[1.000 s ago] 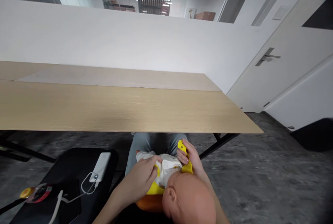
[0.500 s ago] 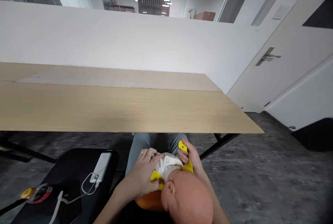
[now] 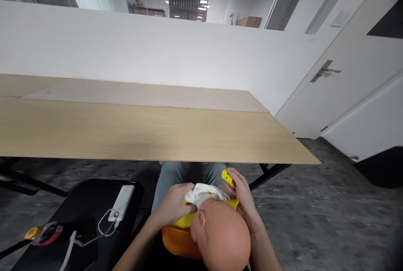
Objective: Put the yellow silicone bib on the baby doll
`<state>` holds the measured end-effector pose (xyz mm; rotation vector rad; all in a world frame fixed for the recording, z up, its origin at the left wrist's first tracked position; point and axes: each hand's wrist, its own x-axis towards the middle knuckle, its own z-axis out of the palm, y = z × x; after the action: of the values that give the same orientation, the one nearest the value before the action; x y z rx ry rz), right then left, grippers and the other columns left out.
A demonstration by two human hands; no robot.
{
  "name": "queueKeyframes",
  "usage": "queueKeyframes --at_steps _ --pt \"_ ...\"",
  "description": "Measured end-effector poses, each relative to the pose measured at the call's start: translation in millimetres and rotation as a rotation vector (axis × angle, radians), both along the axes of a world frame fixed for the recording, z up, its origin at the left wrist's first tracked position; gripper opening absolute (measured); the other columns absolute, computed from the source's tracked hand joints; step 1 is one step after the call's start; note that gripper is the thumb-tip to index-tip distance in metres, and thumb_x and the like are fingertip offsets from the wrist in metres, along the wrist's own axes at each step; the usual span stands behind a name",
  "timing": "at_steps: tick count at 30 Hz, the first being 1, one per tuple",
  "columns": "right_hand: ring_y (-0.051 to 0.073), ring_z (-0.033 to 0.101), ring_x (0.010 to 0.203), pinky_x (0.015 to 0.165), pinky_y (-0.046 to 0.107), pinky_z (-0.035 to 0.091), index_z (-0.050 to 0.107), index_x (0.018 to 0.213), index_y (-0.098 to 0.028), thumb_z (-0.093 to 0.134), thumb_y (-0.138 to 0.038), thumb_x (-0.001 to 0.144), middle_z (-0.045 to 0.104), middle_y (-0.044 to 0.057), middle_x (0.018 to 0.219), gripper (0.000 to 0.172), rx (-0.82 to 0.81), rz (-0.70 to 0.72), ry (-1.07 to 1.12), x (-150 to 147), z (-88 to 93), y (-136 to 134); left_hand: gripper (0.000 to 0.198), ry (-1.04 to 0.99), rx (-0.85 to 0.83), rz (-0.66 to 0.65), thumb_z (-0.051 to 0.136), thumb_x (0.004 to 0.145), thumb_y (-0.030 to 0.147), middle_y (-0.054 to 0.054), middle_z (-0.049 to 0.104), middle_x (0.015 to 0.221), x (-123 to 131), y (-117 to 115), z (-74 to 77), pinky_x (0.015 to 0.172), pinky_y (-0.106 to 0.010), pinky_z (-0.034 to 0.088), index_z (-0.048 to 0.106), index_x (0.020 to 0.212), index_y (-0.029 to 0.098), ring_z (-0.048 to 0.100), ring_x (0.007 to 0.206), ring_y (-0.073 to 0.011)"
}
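A baby doll [image 3: 224,235] in white patterned clothing [image 3: 206,192] lies across my lap, its bald head nearest me. My right hand [image 3: 241,191] is closed around a yellow strap [image 3: 227,177] with small dark holes, which stands up beside the doll's shoulder. At the doll's other side, my left hand [image 3: 176,204] has its fingers curled in against the clothing. Its fingertips are partly hidden, so what they grip does not show. More yellow material [image 3: 185,221] shows beneath that hand, above a rounded orange piece [image 3: 181,242] partly covered by the doll's head.
A wooden table [image 3: 151,132] spans the space ahead, its front edge above my knees. On my left is a black seat [image 3: 91,195] with a white power bank [image 3: 122,203], cables and a yellow-topped item [image 3: 33,233]. A white door [image 3: 352,95] is at the right.
My left hand has turned and its fingers have drawn back from the doll's front to its side. My right hand and the yellow strap have shifted slightly right; the doll's head has moved slightly left.
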<state>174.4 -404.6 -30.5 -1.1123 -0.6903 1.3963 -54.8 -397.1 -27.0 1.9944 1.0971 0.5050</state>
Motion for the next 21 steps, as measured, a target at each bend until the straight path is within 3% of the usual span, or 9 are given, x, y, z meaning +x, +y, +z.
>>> queueKeyframes --at_steps 3,6,8,11,15,19,21 --pt "0.005 0.036 0.048 0.043 0.018 0.028 0.052 0.08 -0.018 0.069 -0.042 0.08 0.045 -0.004 0.064 0.03 0.012 -0.022 -0.246 13.3 18.8 -10.2 0.01 -0.199 -0.122 0.113 0.061 0.07 0.023 -0.002 0.066 0.075 -8.6 6.3 4.1 0.066 -0.024 0.041 0.062 0.076 0.015 0.058 0.074 -0.0178" --pt "0.013 0.055 0.075 0.062 0.022 0.043 0.06 0.096 -0.02 0.067 -0.034 0.081 0.059 0.002 0.087 0.022 0.071 0.15 -0.515 19.5 35.2 -22.2 0.019 -0.344 -0.182 0.204 0.066 0.07 0.03 -0.003 0.068 0.078 -15.2 11.4 11.6 0.07 -0.025 0.044 0.066 0.081 0.013 0.058 0.079 -0.0198" --pt "0.02 0.058 0.098 0.08 0.029 0.047 0.059 0.114 -0.023 0.066 -0.027 0.081 0.061 0.006 0.111 0.034 0.122 0.273 -0.6 17.9 45.5 -28.9 0.024 -0.408 -0.205 0.243 0.068 0.069 0.031 -0.003 0.068 0.08 -19.2 14.2 18.1 0.071 -0.026 0.045 0.067 0.085 0.013 0.059 0.079 -0.02" --pt "0.026 0.049 0.121 0.101 0.038 0.04 0.053 0.132 -0.027 0.065 -0.022 0.081 0.051 0.009 0.134 0.052 0.229 0.398 -0.697 10.3 61.0 -31.6 0.028 -0.473 -0.223 0.259 0.067 0.071 0.03 -0.004 0.068 0.081 -24.8 18.3 30.4 0.071 -0.027 0.046 0.068 0.091 0.011 0.059 0.078 -0.0193" --pt "0.028 0.055 0.114 0.097 0.039 0.043 0.057 0.129 -0.025 0.063 -0.018 0.079 0.057 0.009 0.13 0.051 0.337 0.389 -0.893 -0.4 75.3 -16.6 0.032 -0.525 -0.21 0.254 0.068 0.07 0.031 -0.005 0.071 0.085 -25.1 23.5 51.2 0.071 -0.027 0.048 0.07 0.096 0.012 0.06 0.081 -0.021" --pt "0.026 0.061 0.091 0.077 0.033 0.047 0.068 0.104 -0.018 0.055 -0.014 0.077 0.068 0.01 0.107 0.031 0.448 0.272 -1.021 -5.6 89.4 5.5 0.036 -0.569 -0.277 0.301 0.067 0.071 0.034 -0.007 0.073 0.082 -16.9 30.5 71.6 0.071 -0.029 0.05 0.071 0.098 0.012 0.063 0.082 -0.0239" --pt "0.023 0.061 0.08 0.072 0.03 0.045 0.068 0.09 -0.015 0.049 -0.012 0.077 0.07 0.009 0.092 0.023 0.472 0.278 -1.118 -4.5 103.7 13.9 0.036 -0.579 -0.314 0.272 0.065 0.073 0.033 -0.007 0.073 0.083 -14.1 37.5 83.0 0.069 -0.029 0.051 0.071 0.102 0.012 0.065 0.082 -0.024"
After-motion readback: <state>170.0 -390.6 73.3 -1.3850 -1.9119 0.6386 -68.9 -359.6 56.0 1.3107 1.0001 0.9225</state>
